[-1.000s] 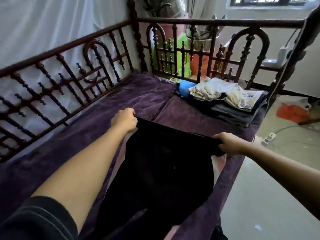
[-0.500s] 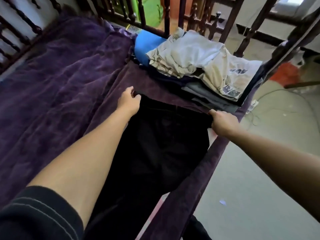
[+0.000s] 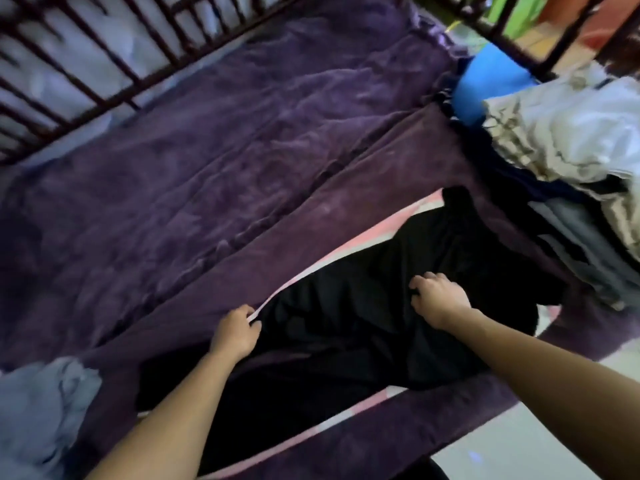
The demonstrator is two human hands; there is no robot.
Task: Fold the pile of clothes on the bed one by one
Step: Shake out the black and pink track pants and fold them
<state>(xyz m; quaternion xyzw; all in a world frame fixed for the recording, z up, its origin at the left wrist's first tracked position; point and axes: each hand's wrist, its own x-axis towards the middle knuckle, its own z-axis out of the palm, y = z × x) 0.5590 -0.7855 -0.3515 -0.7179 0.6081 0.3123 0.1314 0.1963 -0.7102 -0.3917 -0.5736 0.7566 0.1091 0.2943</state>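
With the black garment (image 3: 346, 355) spread at lower centre on the bed (image 3: 207, 150), left of the pile (image 3: 571, 140), my left hand (image 3: 235, 332) pinches its edge and my right hand (image 3: 438, 297) grips its middle, so I judge 1 fold is starting: next, lift and double it over evenly.

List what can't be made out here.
Head view only:
1. Garment: its kind; plain black with no detail, and the bottom edge cuts it.
2. Left hand: whether it pinches the garment or the pale sheet; fingertips curl under.
3. Pile: how many pieces; layers overlap, and the right edge cuts it.
4. Rail: its pattern; motion blur.
5. Grey cloth: its extent; the left edge cuts it.
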